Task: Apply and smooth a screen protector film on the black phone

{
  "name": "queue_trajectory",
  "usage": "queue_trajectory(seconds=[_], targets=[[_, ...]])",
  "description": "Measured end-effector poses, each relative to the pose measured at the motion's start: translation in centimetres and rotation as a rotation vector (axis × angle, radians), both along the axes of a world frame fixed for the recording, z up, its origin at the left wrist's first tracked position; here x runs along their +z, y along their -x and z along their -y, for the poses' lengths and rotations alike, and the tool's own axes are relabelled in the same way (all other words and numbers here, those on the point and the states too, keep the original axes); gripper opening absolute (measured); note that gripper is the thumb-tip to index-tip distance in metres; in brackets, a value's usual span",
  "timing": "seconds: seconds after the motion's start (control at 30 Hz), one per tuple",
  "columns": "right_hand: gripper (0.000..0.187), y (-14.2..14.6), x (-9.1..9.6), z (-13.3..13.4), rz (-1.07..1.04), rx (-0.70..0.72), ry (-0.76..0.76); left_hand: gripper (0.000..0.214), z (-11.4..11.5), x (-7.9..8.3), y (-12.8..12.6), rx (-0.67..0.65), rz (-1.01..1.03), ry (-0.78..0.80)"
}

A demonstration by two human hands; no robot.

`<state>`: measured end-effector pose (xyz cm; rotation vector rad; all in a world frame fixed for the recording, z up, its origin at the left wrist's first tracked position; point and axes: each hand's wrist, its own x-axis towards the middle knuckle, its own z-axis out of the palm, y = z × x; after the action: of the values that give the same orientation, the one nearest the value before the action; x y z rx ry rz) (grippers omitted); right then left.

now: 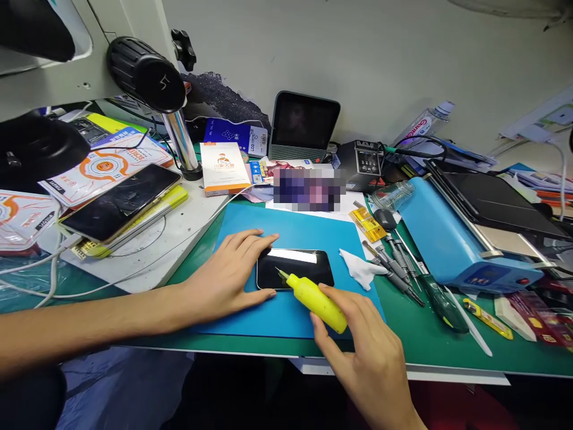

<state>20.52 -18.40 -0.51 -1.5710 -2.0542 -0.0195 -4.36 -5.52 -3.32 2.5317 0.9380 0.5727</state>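
A smartphone (295, 272) lies face up on the blue mat (295, 313), its dark screen reflecting a bright white strip. My left hand (224, 272) spans the phone's left end, thumb along the near edge and fingers by the far edge, steadying it. Between the thumb and fingers of my right hand (369, 340) is a yellow squeeze bottle (316, 301) with a thin needle tip. The bottle leans over the phone, tip pointing up and left above the screen. Whether the tip touches the glass I cannot tell. A crumpled white wipe (362, 269) rests to the phone's right.
Right of the mat lie screwdrivers (396, 269), a green-handled tool (443, 304), a yellow cutter (487, 318) and a blue machine (441, 239). At left, another phone (120, 203) sits on a white base (154, 257) under a microscope post (179, 137). A smart display (305, 122) stands behind.
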Motion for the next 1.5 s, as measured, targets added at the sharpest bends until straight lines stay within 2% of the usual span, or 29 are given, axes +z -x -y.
queue_trajectory(seconds=[0.2,0.33,0.83,0.97,1.1,1.2,1.27,1.33,1.37,1.5], targets=[[0.043,0.6,0.1,0.0,0.031,0.027,-0.01,0.081,0.0,0.0,0.0,-0.001,0.024,-0.003],[0.043,0.3,0.3,0.3,0.075,-0.003,-0.028,0.08,0.1,0.1,0.0,0.001,0.011,-0.006],[0.038,-4.1,0.9,2.1,0.117,-0.21,-0.035,0.074,0.2,-0.3,0.0,0.011,-0.002,0.003],[0.033,-5.0,0.4,2.6,-0.052,-0.309,0.027,0.077,0.3,-0.6,0.0,0.035,-0.011,-0.007],[0.036,-5.9,-0.5,2.4,-0.447,-0.41,0.113,0.078,0.5,-1.0,-0.1,0.038,0.002,-0.018],[0.042,-6.3,-0.8,1.0,-0.827,-0.381,0.134,0.076,0.5,-1.0,-0.1,0.031,0.02,-0.042],[0.05,-6.5,-0.5,-0.8,-0.971,-0.37,0.103,0.074,0.5,-1.0,-0.2,0.023,0.023,-0.062],[0.06,-6.9,0.1,-3.2,-0.957,-0.379,0.06,0.072,0.5,-0.9,-0.2,0.019,0.019,-0.072],[0.061,-7.1,0.4,-4.7,-0.862,-0.39,0.047,0.071,0.5,-0.8,-0.2,0.017,0.019,-0.075],[0.051,-8.9,1.1,-11.0,-0.736,-0.385,0.071,0.072,0.5,-0.7,-0.2,0.019,0.017,-0.065]])
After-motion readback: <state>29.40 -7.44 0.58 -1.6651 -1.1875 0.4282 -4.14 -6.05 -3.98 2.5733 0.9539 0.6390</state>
